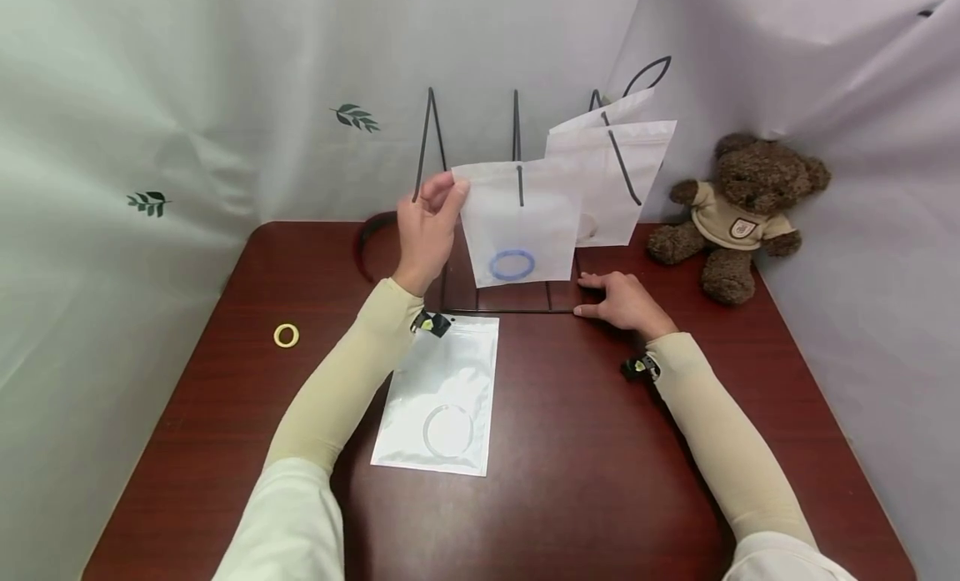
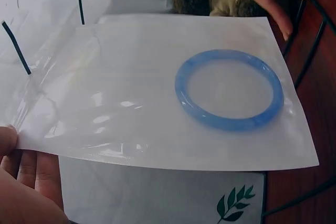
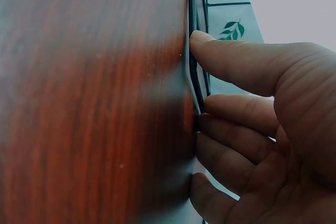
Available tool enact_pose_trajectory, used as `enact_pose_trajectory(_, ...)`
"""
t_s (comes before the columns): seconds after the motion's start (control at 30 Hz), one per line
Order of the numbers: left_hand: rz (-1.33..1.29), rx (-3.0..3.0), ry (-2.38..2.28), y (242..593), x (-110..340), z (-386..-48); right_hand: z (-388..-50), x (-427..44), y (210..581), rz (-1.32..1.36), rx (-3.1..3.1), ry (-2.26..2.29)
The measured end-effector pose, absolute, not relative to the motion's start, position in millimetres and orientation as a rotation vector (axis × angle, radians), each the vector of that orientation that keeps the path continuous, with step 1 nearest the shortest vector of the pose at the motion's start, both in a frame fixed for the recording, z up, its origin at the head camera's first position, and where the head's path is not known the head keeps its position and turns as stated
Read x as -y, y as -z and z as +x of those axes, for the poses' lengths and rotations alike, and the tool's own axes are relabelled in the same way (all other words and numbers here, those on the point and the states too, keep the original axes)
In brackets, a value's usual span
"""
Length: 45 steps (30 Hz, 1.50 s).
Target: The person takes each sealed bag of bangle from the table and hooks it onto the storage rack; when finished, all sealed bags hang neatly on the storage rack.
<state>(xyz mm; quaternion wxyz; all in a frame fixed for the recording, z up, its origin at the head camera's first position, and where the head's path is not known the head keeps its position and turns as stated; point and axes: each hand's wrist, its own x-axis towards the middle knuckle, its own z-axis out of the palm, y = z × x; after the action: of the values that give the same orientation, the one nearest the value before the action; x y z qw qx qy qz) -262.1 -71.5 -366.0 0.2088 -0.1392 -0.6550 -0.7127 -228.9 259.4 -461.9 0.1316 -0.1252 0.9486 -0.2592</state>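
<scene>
My left hand [image 1: 429, 227] pinches the upper left corner of a pale, see-through bag [image 1: 551, 222] with a blue bangle [image 1: 512, 265] inside. The bag hangs by a hole near its top edge on the middle hook of a black wire rack [image 1: 517, 118]. In the left wrist view, thumb and fingers meet on the bag's edge, away from the bangle [image 2: 229, 124]. At the front right corner of the rack's base, my right hand [image 1: 624, 302] holds the wire between thumb and bent fingers. The right wrist view shows its thumb [image 3: 236, 64] against the wire.
More bags [image 1: 618, 164] hang on the rack's right hook, a ring faintly visible through one. In front lies a silvery bag [image 1: 480, 381] with a clear bangle. A yellow ring [image 1: 286, 335] is at left, a dark headband-like band [image 1: 363, 243] behind, and a teddy bear [image 1: 742, 206] at right.
</scene>
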Motion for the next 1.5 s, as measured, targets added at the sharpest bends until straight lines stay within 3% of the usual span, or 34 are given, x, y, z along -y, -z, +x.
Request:
enact_pose_trajectory(0.6, -0.220, 1.856, 1.963, 352.3, 58.4, -302.5, -228.9, -259.8, 464.0, -0.352, -2.740, 0.766)
enact_pose_trajectory(0.97, -0.181, 1.869, 1.971, 329.8, 53.9, -286.2, -228.5, -260.4, 464.6, -0.346, -2.742, 0.786)
enact_pose_trajectory(1.5, -0.271, 1.864, 1.962, 368.3, 66.6, -308.9, -227.6, -259.7, 464.4, -0.347, -2.753, 0.781)
